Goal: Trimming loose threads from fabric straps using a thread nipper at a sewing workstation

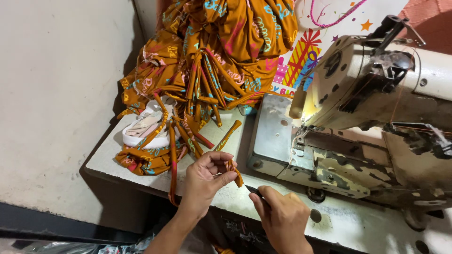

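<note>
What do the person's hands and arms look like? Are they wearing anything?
Both are bare. The left hand and the right hand show no gloves, and no rings or bracelets can be seen from this view. The left forearm is uncovered down to the picture's edge, with no sleeve in sight. Only the right wrist shows, also bare. Fingernails look short and unpainted.

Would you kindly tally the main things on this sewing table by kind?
Heap of orange printed fabric with sewn strips: 1
Cream industrial sewing machine: 1
White tape roll: 1
Small dark cutting tool in right hand: 1
Orange strip in left hand: 1
Total: 5
</note>
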